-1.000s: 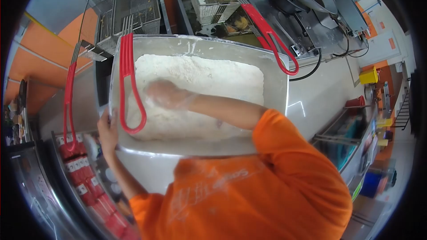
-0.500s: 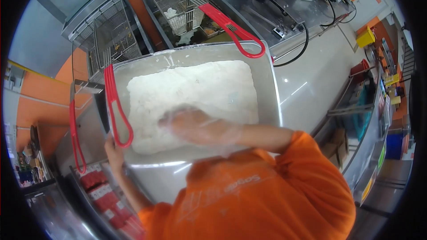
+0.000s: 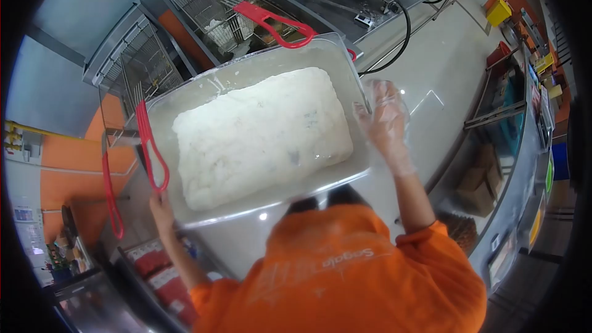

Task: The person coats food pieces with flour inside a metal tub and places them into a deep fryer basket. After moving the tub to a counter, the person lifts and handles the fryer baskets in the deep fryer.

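Note:
A large pale tub [image 3: 277,205] holds a broad bed of white powder [image 3: 246,129] with a few greyish spots near its right part. At the tub's lower left corner my left hand [image 3: 162,213] grips the wall, its fingers partly hidden behind the rim. My right hand [image 3: 385,114], in a clear plastic glove dusted white, is just outside the right rim with its fingers apart; whether the thumb side touches the rim is unclear. Nothing shows in that hand.
Fryer baskets [image 3: 145,65] with red handles [image 3: 151,148] stand beyond the tub, one handle [image 3: 277,24] reaching over its far rim. A black hose [image 3: 404,40] loops from the steel counter [image 3: 320,0]. Red packets [image 3: 166,283] lie lower left; shelves [image 3: 493,117] stand right.
My right hand has come up out of the powder and moved right, past the tub's edge. My left hand stays at the left side. The view has turned, so the tub appears more tilted.

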Demonstrator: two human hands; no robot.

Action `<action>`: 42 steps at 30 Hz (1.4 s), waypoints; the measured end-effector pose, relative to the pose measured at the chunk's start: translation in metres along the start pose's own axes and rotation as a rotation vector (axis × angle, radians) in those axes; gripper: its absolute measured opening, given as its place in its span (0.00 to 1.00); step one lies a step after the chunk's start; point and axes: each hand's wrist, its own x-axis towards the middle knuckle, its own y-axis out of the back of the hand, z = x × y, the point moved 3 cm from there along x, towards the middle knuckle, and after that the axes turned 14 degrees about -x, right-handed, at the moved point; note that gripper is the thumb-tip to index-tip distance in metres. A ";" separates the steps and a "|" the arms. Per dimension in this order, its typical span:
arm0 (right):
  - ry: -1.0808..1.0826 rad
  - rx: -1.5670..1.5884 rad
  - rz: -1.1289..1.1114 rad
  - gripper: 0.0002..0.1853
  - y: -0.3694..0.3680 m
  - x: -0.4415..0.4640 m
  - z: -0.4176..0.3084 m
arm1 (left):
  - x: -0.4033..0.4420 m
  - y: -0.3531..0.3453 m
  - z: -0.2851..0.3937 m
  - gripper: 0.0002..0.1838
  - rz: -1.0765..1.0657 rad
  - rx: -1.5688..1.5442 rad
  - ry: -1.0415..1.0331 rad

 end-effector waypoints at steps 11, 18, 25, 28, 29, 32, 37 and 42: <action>-0.411 0.875 -0.265 0.28 -0.084 -0.040 0.115 | -0.051 -0.035 0.013 0.12 0.071 -0.032 -0.131; -0.540 0.784 -0.462 0.22 -0.011 -0.098 0.326 | -0.136 -0.178 0.170 0.14 -0.106 -0.107 0.005; -0.989 0.420 0.034 0.16 0.143 -0.207 0.483 | -0.125 -0.411 0.276 0.13 -0.604 -0.277 -0.087; -1.128 0.349 0.071 0.20 0.181 -0.260 0.516 | -0.125 -0.502 0.353 0.13 -0.835 -0.362 -0.262; -1.272 0.325 0.048 0.26 0.190 -0.281 0.522 | -0.123 -0.532 0.378 0.13 -0.907 -0.329 -0.305; -1.349 0.226 0.222 0.15 0.177 -0.334 0.548 | -0.123 -0.642 0.456 0.13 -1.112 -0.315 -0.456; -1.596 0.220 0.556 0.09 0.179 -0.362 0.570 | -0.206 -0.781 0.641 0.15 -1.297 -0.195 -0.813; -1.985 0.110 0.687 0.10 0.170 -0.371 0.588 | -0.311 -0.904 0.803 0.18 -1.374 -0.076 -1.324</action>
